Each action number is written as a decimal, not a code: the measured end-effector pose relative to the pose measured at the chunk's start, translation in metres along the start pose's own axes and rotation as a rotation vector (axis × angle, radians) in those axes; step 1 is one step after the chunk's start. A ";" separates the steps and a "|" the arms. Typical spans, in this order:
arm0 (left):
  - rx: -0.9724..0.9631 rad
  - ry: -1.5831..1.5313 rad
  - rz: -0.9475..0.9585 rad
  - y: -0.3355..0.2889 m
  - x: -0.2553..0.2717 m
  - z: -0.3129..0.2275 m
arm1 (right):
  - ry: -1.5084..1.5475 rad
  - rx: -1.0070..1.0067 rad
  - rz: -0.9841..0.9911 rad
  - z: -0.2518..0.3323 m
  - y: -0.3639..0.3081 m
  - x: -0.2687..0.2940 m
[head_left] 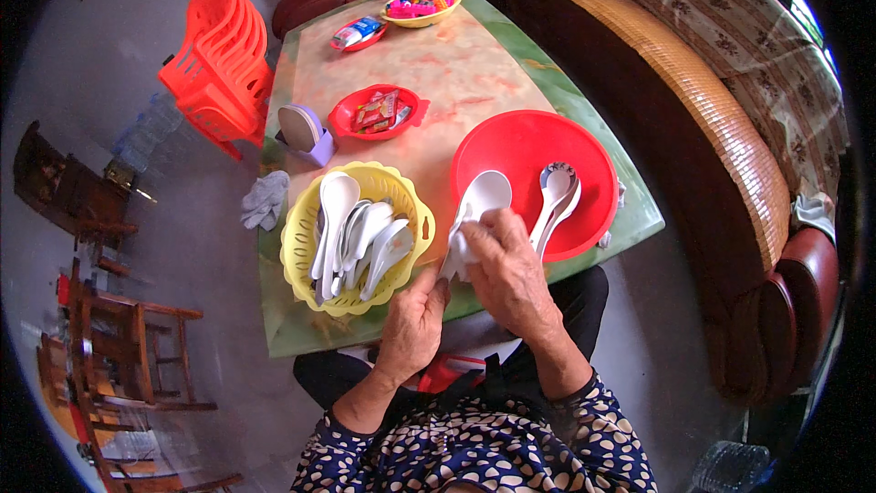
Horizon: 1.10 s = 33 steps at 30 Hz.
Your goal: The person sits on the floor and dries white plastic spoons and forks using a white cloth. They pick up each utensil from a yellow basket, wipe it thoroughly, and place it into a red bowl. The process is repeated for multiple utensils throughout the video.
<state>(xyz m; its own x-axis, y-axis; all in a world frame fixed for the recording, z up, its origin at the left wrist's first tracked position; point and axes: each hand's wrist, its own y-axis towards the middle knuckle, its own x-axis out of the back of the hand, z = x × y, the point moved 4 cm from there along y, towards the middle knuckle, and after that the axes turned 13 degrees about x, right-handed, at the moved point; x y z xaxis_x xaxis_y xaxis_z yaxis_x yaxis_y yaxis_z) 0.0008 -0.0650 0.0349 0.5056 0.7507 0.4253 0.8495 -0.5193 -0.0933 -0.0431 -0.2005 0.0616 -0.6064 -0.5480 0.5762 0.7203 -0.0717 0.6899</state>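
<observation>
My left hand (411, 327) is closed round the handle end of a large white soup spoon (490, 190), its bowl pointing away from me over the left part of the red basin (538, 139). Pressed to the spoon's handle is a crumpled white cloth (461, 252), gripped in my right hand (513, 281). Inside the basin, two spoons (555, 190) lie nested on the right, one with a dark patterned bowl. To the left stands a yellow colander (418, 196) holding several white spoons (336, 205), handles and bowls at mixed angles. My right fingertips partly hide the cloth.
Farther up the table (447, 64) are a red dish (347, 110) of small packets, a purple holder (315, 153), another red dish (358, 34) and a bowl of colourful blocks (422, 7). Grey gloves (265, 200) lie at the left edge. Stacked orange chairs (219, 64) and a sofa (675, 82) flank the table.
</observation>
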 end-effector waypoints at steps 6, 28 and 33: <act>0.007 0.059 -0.007 -0.007 -0.004 0.017 | -0.071 -0.019 -0.025 -0.007 0.001 -0.008; 0.080 -0.036 -0.105 -0.012 -0.003 0.025 | 0.212 0.035 -0.141 -0.007 -0.010 -0.027; 0.089 -0.037 -0.098 -0.017 -0.007 0.025 | -0.144 0.008 -0.380 -0.029 0.006 -0.020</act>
<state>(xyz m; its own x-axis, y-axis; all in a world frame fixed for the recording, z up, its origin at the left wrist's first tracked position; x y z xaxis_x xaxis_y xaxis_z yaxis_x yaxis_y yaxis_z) -0.0131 -0.0514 0.0113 0.4237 0.8115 0.4025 0.9041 -0.4059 -0.1336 -0.0170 -0.2137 0.0413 -0.8706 -0.3610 0.3343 0.4330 -0.2396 0.8690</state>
